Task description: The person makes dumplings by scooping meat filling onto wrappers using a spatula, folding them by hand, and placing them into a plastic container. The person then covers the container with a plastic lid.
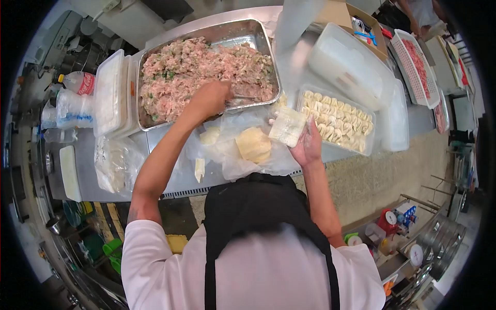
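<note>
right hand (309, 146) holds square dough (288, 126) flat on top; left hand (212, 98), hold unclear, is at the meat (175, 70).

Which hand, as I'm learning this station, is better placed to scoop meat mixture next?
Probably the left hand: it reaches into the metal tray, at the meat mixture, while the right hand holds square dough outside it.
</note>
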Action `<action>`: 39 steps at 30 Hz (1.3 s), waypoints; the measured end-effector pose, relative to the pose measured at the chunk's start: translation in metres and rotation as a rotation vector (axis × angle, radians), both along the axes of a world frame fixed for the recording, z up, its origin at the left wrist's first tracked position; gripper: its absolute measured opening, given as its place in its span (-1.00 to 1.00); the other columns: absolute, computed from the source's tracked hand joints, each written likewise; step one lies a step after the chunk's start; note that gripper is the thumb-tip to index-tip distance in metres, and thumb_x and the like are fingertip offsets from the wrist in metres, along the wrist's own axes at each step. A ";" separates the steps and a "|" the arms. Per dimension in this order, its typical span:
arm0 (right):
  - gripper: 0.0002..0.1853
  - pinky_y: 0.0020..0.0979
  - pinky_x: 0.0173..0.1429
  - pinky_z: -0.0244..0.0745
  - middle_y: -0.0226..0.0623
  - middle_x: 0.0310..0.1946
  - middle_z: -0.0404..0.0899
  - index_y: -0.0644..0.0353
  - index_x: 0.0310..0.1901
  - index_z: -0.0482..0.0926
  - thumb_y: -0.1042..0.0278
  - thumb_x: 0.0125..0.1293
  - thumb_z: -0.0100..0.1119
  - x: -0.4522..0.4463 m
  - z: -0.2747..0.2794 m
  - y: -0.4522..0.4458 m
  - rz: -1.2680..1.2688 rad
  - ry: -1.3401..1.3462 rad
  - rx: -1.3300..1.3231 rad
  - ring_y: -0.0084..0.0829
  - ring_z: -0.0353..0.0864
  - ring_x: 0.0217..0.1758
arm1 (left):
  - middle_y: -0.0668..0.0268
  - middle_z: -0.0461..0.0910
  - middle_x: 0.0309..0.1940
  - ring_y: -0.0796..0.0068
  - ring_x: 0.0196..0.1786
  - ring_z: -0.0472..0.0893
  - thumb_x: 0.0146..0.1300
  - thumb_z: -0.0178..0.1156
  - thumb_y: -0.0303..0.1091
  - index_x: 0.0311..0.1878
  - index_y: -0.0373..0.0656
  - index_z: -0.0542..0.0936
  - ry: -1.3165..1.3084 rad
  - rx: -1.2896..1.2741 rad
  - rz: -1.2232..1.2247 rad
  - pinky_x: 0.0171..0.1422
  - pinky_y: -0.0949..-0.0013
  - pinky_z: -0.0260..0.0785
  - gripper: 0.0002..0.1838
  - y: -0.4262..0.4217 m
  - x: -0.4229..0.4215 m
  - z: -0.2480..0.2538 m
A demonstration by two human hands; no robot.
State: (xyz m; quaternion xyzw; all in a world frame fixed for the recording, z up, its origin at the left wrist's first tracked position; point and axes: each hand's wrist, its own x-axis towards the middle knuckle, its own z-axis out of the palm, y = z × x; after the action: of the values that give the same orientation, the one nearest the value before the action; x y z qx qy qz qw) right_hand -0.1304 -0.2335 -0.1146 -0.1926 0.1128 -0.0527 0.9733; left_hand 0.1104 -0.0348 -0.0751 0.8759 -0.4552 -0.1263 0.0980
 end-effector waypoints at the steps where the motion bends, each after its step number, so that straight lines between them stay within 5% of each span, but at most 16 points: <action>1: -0.31 0.08 0.57 0.18 0.15 0.41 0.34 0.44 0.45 0.20 -0.06 0.60 -0.21 -0.003 0.002 -0.001 -0.016 -0.019 0.043 0.09 0.37 0.46 | -0.06 0.67 -0.24 -0.11 -0.09 0.67 -0.03 0.24 -0.53 -0.26 -0.24 0.71 -0.001 0.001 -0.007 -0.05 -0.05 0.49 -0.79 0.003 0.002 -0.006; 3: -0.36 0.04 0.54 0.25 0.10 0.38 0.39 0.42 0.42 0.25 0.01 0.58 -0.11 -0.007 -0.002 -0.006 -0.038 -0.043 0.083 0.02 0.41 0.44 | -0.02 0.67 -0.24 -0.11 -0.08 0.66 -0.04 0.24 -0.53 -0.26 -0.26 0.71 0.029 -0.021 -0.146 -0.05 -0.04 0.50 -0.78 0.016 0.010 -0.011; 8: -0.53 -0.07 0.48 0.38 -0.01 0.28 0.50 0.43 0.36 0.30 0.37 0.52 -0.01 -0.010 -0.015 -0.010 -0.143 0.095 -0.137 -0.11 0.51 0.37 | 0.01 0.67 -0.28 -0.09 -0.05 0.65 -0.05 0.24 -0.52 -0.29 -0.26 0.69 0.160 -0.260 -0.043 -0.04 -0.02 0.50 -0.80 0.030 0.017 0.021; 10: -0.54 -0.07 0.48 0.38 -0.01 0.29 0.49 0.43 0.36 0.30 0.37 0.53 -0.04 -0.007 -0.020 -0.010 -0.133 0.114 -0.142 -0.11 0.51 0.37 | 0.05 0.66 -0.29 -0.06 -0.13 0.63 -0.17 0.29 -0.54 -0.15 -0.17 0.73 -0.108 -0.031 0.107 -0.06 0.07 0.48 -0.61 0.020 0.009 0.016; 14: -0.47 0.01 0.54 0.29 0.10 0.37 0.39 0.47 0.43 0.20 0.27 0.58 -0.12 0.002 -0.017 -0.011 -0.130 0.128 -0.212 0.00 0.43 0.43 | 0.05 0.66 -0.30 -0.08 -0.14 0.63 -0.17 0.25 -0.57 -0.18 -0.18 0.72 0.002 0.041 -0.009 -0.11 0.08 0.46 -0.64 0.013 0.006 -0.006; 20: -0.44 0.02 0.58 0.22 0.10 0.40 0.35 0.45 0.44 0.18 0.19 0.61 -0.17 0.004 -0.019 -0.015 -0.215 0.158 -0.184 0.02 0.37 0.47 | 0.04 0.67 -0.26 0.01 -0.16 0.64 -0.08 0.17 -0.67 -0.07 -0.19 0.74 0.429 -0.355 -0.027 -0.10 0.16 0.48 -0.56 0.029 0.016 0.018; 24: -0.44 0.02 0.59 0.18 0.08 0.41 0.35 0.44 0.45 0.18 0.17 0.62 -0.17 0.009 -0.023 -0.012 -0.223 0.170 -0.153 0.00 0.35 0.48 | 0.07 0.68 -0.25 0.00 -0.14 0.64 -0.06 0.19 -0.66 -0.08 -0.22 0.74 0.161 -0.350 -0.058 -0.04 0.16 0.48 -0.59 0.016 0.014 0.005; 31: -0.44 -0.01 0.60 0.17 0.03 0.42 0.35 0.40 0.45 0.20 0.16 0.62 -0.16 0.011 -0.015 -0.011 -0.281 0.178 -0.177 -0.02 0.34 0.49 | 0.02 0.67 -0.26 -0.06 -0.15 0.63 -0.04 0.23 -0.58 -0.15 -0.23 0.72 0.107 -0.171 -0.070 -0.03 0.14 0.46 -0.68 -0.001 0.001 -0.020; 33: -0.45 -0.02 0.60 0.17 0.02 0.42 0.35 0.40 0.45 0.20 0.17 0.61 -0.16 0.013 -0.017 -0.011 -0.308 0.188 -0.175 -0.02 0.34 0.49 | 0.04 0.67 -0.29 0.07 -0.22 0.63 -0.01 0.22 -0.58 -0.07 -0.25 0.72 0.395 -0.283 -0.071 -0.06 0.18 0.44 -0.64 0.010 0.008 -0.010; 37: -0.45 -0.02 0.59 0.19 0.00 0.41 0.36 0.39 0.45 0.21 0.16 0.61 -0.16 0.025 -0.011 -0.004 -0.354 0.222 -0.133 -0.02 0.35 0.48 | 0.06 0.73 -0.31 0.17 -0.29 0.67 0.05 0.24 -0.58 -0.04 -0.26 0.74 0.563 -0.441 -0.021 -0.15 0.20 0.47 -0.65 0.025 0.004 -0.007; 39: -0.45 -0.01 0.59 0.19 0.01 0.41 0.36 0.39 0.45 0.20 0.15 0.62 -0.16 0.033 -0.007 0.002 -0.376 0.238 -0.128 -0.02 0.36 0.47 | 0.18 0.72 -0.32 0.41 -0.33 0.63 0.07 0.23 -0.61 0.06 -0.27 0.71 0.782 -0.404 0.156 -0.22 0.28 0.43 -0.58 0.031 -0.003 0.003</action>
State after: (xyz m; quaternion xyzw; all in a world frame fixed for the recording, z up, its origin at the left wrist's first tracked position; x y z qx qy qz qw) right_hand -0.0974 -0.2320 -0.1218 -0.2342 0.2569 -0.2170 0.9122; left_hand 0.1071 -0.0034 -0.0724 0.7572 -0.3322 -0.3488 0.4412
